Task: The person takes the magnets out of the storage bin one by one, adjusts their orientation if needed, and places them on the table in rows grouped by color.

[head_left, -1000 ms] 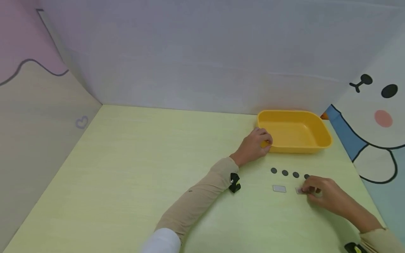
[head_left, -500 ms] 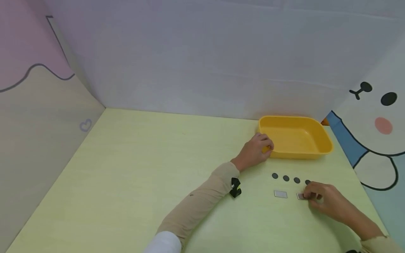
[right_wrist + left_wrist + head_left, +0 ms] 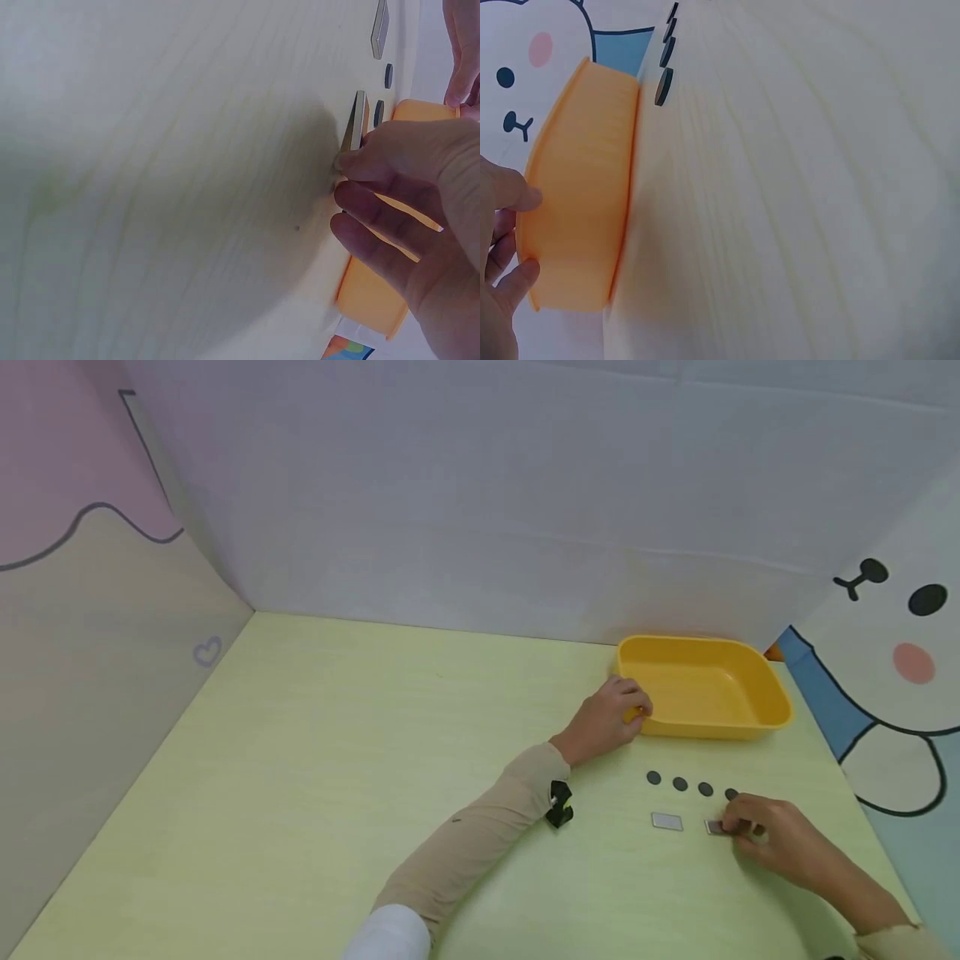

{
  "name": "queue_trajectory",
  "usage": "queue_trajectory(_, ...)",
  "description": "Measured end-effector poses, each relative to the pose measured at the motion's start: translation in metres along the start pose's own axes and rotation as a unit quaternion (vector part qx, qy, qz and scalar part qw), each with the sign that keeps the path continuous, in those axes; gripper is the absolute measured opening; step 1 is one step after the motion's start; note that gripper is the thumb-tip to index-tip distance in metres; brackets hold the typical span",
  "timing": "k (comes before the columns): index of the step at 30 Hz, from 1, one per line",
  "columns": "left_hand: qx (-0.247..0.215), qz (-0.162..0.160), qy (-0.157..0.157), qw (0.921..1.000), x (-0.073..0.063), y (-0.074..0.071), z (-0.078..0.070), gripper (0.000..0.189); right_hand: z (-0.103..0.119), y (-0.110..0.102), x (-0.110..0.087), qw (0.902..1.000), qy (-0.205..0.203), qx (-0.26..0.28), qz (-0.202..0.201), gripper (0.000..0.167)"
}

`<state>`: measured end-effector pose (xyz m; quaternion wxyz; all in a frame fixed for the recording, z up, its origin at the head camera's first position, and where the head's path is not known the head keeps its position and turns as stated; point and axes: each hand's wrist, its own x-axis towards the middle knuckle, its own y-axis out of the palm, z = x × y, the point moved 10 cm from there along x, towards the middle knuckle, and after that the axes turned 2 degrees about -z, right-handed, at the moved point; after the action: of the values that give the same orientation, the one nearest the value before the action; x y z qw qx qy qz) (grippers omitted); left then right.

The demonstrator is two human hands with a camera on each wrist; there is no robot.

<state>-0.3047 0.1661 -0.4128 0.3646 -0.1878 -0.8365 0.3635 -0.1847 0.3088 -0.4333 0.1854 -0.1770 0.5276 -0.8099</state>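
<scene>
At the back right, my left hand [image 3: 603, 718] holds the near left corner of a yellow plastic tray [image 3: 705, 729], thumb and fingers at its rim; the left wrist view shows that grip on the tray's wall [image 3: 585, 195]. My right hand [image 3: 780, 839] pinches one end of a small flat silver rectangular plate [image 3: 715, 827]. In the right wrist view this plate [image 3: 358, 124] is tilted, its pinched end raised off the table. A second silver plate [image 3: 667, 822] lies flat to its left. The right hand's other fingers [image 3: 367, 232] are loosely bent.
Several black round discs [image 3: 680, 784] lie in a row between the tray and the plates; the rightmost disc [image 3: 731, 794] is right by my right fingers. The light wooden table [image 3: 337, 777] meets a white back wall [image 3: 450, 502] and printed side panels.
The silver plate under my right fingers has tipped up, its face now darker. The left hand stays on the tray. The head view has shifted slightly.
</scene>
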Motion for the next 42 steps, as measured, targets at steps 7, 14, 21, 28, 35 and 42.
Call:
queue_trajectory(7, -0.002, 0.004, 0.003, 1.0000, 0.001, 0.000, -0.002, 0.010, 0.001, -0.001, -0.004, 0.9996, 0.002, -0.024, -0.015, 0.036)
queue_trajectory(14, 0.009, -0.004, 0.004, 0.9999, 0.001, -0.005, -0.003, 0.011, 0.005, -0.005, -0.002, 0.9987, -0.007, -0.037, -0.034, 0.038)
queue_trajectory(21, -0.001, -0.006, 0.002, 1.0000, -0.002, -0.005, -0.001, 0.009, 0.004, 0.000, -0.003, 0.9988, 0.014, -0.045, -0.014, 0.035)
queue_trajectory(28, -0.007, 0.005, 0.007, 0.9999, -0.003, -0.005, -0.001, 0.009, 0.006, 0.000, -0.005, 0.9986, 0.024, -0.045, -0.016, 0.034)
queue_trajectory(35, 0.007, -0.001, 0.017, 0.9998, -0.006, -0.012, -0.006, 0.010, 0.007, -0.004, -0.008, 0.9976, 0.003, -0.049, -0.048, 0.035)
queue_trajectory(42, 0.010, -0.023, 0.013, 0.9996, -0.016, -0.026, -0.007, 0.014, 0.000, -0.006, -0.012, 0.9971, 0.015, -0.056, -0.049, 0.033)
